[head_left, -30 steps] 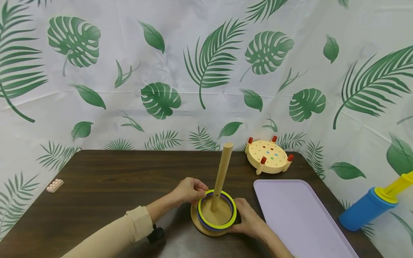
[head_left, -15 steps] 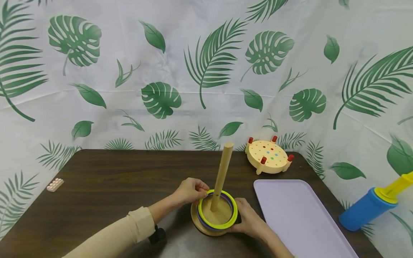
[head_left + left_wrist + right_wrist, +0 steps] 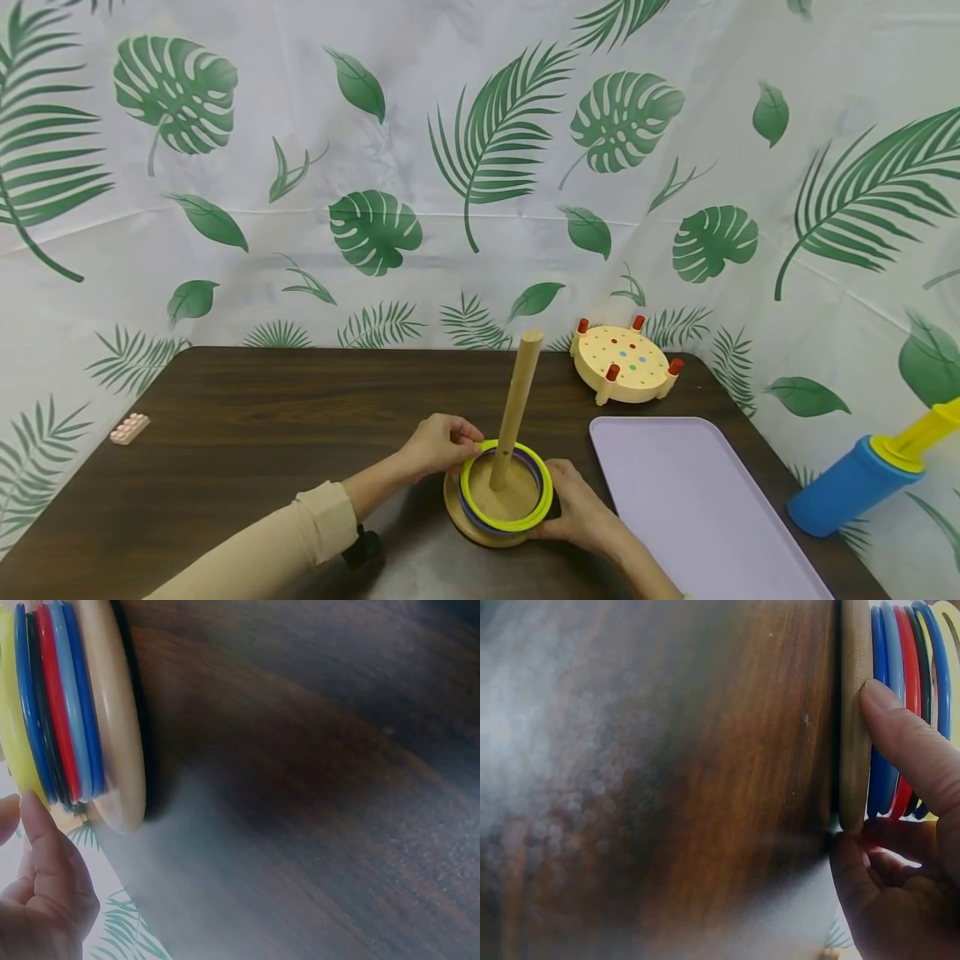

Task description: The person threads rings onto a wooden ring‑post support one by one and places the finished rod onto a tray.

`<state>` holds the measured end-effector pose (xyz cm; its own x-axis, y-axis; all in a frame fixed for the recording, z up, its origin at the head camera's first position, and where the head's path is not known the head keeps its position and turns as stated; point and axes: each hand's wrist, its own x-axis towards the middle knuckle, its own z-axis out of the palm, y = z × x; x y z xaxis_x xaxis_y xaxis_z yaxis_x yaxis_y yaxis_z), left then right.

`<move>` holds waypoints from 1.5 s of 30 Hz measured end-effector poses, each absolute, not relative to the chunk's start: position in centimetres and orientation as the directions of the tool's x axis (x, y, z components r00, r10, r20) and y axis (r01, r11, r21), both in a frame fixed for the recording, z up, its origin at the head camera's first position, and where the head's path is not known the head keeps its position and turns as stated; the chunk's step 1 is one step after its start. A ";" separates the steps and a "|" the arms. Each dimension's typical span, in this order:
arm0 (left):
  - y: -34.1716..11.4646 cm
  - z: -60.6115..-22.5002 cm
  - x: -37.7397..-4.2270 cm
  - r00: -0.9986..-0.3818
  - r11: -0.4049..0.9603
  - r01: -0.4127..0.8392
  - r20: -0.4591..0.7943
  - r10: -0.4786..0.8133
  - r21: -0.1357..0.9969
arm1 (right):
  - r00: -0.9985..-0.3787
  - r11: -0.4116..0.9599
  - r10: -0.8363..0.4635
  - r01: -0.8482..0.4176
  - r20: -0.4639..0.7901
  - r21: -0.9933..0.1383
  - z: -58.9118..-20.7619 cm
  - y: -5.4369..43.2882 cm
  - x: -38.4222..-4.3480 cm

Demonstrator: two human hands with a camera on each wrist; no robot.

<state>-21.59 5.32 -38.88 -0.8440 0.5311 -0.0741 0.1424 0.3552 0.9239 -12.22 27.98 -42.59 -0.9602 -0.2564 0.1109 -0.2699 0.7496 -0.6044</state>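
A round wooden base (image 3: 459,518) with a tall wooden peg (image 3: 517,400) stands on the dark table, the peg leaning slightly right in the head view. Stacked rings encircle the peg, a yellow ring (image 3: 545,492) on top. Beneath it, the left wrist view shows blue, black, red (image 3: 58,712) and light blue rings down to the base. My left hand (image 3: 438,446) pinches the yellow ring's far left edge between thumb and fingertips. From the right, my right hand (image 3: 579,507) grips the base, thumb laid against its rim beside the rings and fingers at its edge.
A lilac tray (image 3: 675,483) lies just right of the right hand. Behind it sits a cream round toy with red-tipped legs (image 3: 626,367). A blue and yellow pump-like toy (image 3: 855,483) is at far right, a pink block (image 3: 129,429) at far left.
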 end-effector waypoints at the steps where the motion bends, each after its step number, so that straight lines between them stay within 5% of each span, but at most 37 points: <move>1: 5.3 -38.9 -21.6 -0.845 0.352 0.143 -0.072 0.530 0.925 | -0.960 0.749 -0.257 -0.269 0.109 -0.606 -42.6 28.0 -12.2; 11: 4.5 -39.0 -21.8 -0.848 0.316 0.133 -0.057 0.527 0.939 | -0.957 0.751 -0.265 -0.279 0.115 -0.598 -42.5 27.9 -12.2; 19: 4.2 -38.4 -21.4 -0.846 0.257 0.235 0.068 0.529 0.937 | -0.955 0.743 -0.270 -0.288 0.124 -0.603 -42.5 28.0 -12.2; 33: 5.7 -37.9 -19.8 -0.756 0.089 0.348 0.223 0.616 0.933 | -0.958 0.718 -0.272 -0.265 0.090 -0.644 -42.7 28.1 -12.1; 45: 6.7 -38.1 -19.3 -0.762 0.071 0.410 0.299 0.574 0.909 | -0.976 0.716 -0.209 -0.200 0.068 -0.669 -41.3 30.2 -10.9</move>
<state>-19.31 6.67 -38.05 -0.7622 0.5740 0.2993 0.4103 0.0707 0.9092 -10.86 30.19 -41.26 -0.9756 -0.2087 0.0682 -0.1999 0.7155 -0.6694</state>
